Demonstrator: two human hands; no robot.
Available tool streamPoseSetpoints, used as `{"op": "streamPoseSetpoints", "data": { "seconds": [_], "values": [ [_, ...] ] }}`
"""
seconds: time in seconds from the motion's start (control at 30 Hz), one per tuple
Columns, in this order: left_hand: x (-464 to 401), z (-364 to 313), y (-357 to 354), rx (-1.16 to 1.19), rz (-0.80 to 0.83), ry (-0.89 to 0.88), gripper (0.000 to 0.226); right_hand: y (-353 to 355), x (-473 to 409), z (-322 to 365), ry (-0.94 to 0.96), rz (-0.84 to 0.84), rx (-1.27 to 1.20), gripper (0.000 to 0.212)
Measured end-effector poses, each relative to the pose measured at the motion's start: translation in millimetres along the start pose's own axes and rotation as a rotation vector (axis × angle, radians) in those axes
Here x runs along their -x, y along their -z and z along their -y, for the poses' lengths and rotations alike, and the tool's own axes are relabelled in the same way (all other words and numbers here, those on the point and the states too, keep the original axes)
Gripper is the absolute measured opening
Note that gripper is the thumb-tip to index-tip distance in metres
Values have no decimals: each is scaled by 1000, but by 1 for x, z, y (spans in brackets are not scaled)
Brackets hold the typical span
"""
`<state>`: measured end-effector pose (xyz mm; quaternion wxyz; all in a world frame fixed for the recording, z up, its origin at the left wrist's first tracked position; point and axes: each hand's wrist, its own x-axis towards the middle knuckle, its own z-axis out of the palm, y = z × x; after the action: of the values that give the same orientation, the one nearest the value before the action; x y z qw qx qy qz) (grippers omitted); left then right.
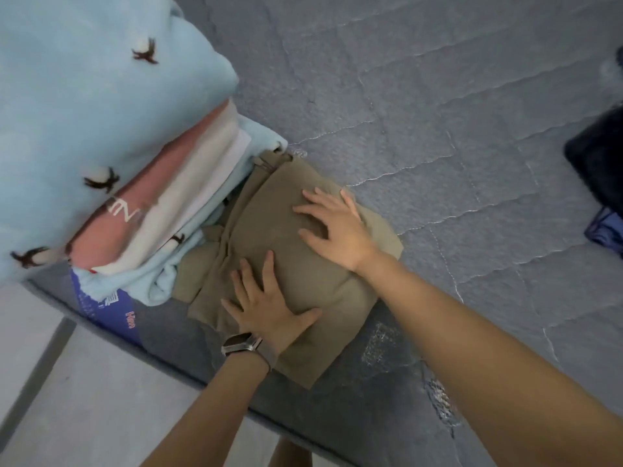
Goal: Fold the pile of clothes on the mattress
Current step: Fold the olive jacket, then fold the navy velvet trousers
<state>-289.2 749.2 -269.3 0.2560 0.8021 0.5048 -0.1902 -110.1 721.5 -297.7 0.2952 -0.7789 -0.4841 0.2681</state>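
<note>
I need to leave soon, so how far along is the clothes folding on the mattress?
Done: the khaki garment lies folded near the edge of the grey mattress. In hand: the left hand and right hand press it flat. Left: dark clothes at the far right look unfolded, though mostly out of frame.

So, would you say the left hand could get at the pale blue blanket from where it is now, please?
Probably yes. The left hand lies flat on the folded khaki trousers, and the blue blanket is piled right beside them on that same side, with nothing between. The right hand presses the trousers too.
</note>
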Motion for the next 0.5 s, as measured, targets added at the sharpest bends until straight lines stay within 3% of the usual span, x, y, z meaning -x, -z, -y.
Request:
{"op": "streamPoseSetpoints", "data": {
  "seconds": [0.07, 0.13, 0.2, 0.27, 0.4, 0.5],
  "values": [
    [15, -23, 3, 68, -169, -102, 94, 27, 12, -6, -27, -236, -231, 30],
    [24, -54, 2, 93, -308, -311, 62, 62, 39, -27, -64, -419, -191, 27],
    [28, -91, -9, 123, -376, -509, 42, 99, 79, -66, -126, -484, -53, 26],
    [36, -132, -20, 144, -258, -563, 30, 137, 129, -112, -282, -475, 70, 27],
    [69, -207, -35, 92, 88, -459, 25, 229, 226, -184, -666, -450, 279, 39],
    [86, -234, -47, 49, 152, -432, 22, 290, 262, -212, -978, -389, 341, 66]
  ]
}}
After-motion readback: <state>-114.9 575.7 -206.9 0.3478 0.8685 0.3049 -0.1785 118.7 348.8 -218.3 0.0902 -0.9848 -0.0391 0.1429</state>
